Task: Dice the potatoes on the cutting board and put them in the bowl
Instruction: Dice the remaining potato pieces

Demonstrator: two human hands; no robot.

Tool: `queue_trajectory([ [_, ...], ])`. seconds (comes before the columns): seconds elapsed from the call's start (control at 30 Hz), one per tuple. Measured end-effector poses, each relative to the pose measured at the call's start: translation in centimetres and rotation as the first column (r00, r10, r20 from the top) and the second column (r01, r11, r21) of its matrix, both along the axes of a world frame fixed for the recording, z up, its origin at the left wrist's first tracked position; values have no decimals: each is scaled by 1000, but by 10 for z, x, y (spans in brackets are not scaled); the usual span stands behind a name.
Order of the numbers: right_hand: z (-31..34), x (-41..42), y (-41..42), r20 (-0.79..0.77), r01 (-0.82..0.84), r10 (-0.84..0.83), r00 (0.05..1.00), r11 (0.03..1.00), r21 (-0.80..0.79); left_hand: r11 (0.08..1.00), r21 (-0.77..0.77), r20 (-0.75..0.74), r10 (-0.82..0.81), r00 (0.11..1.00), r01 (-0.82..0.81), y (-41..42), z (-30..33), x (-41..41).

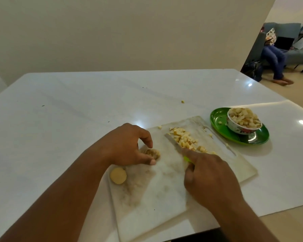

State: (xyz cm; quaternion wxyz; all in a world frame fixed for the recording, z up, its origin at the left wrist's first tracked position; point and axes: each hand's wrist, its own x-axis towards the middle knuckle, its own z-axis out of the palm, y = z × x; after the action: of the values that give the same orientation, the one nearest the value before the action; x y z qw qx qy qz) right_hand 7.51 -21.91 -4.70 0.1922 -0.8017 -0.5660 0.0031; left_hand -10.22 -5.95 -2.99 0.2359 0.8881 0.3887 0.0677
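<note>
A white cutting board [164, 186] lies on the table in front of me. My left hand [128, 145] pinches a potato piece [153, 153] on the board's left part between thumb and fingers. My right hand [210, 179] grips a green-handled knife [175, 145], forefinger laid along the blade, whose tip points away to the upper left. Right of the blade lies a heap of diced potato [185, 139]. A round potato slice [118, 175] sits at the board's left edge. The patterned bowl [241, 129], heaped with dice, stands to the right.
The bowl stands on a green plate [220, 126] just right of the board. A stray potato cube [182, 101] lies on the white table [77, 105] farther back. A person sits on a sofa [287, 42] in the room beyond the table's right corner.
</note>
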Motion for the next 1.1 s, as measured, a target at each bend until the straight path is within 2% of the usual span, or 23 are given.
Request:
queue_trajectory([
  [0.1,6,3,-5,11,35,-35,999,999,15,1000,-1,38,-4,999,4,3,-5,3],
  [0.27,14,-21,-16,-29,-58,58,998,998,-6,999,-44,58,15,998,-13,7,-11,7],
  [0.47,20,-30,-9,-5,-59,59,998,998,-24,992,-5,174,123,977,-124,7,-23,16],
  [0.67,21,-25,-3,26,-78,78,997,997,-8,997,6,131,80,988,-81,9,-23,12],
  [0.8,19,-23,-2,38,-102,100,994,994,39,987,-25,224,160,961,-158,11,-30,16],
  [0.97,17,-17,3,68,-75,71,995,996,55,973,20,213,220,952,-230,11,-32,23],
  [1.1,18,-17,-4,33,-91,90,995,995,36,966,60,216,233,948,-251,13,-34,23],
])
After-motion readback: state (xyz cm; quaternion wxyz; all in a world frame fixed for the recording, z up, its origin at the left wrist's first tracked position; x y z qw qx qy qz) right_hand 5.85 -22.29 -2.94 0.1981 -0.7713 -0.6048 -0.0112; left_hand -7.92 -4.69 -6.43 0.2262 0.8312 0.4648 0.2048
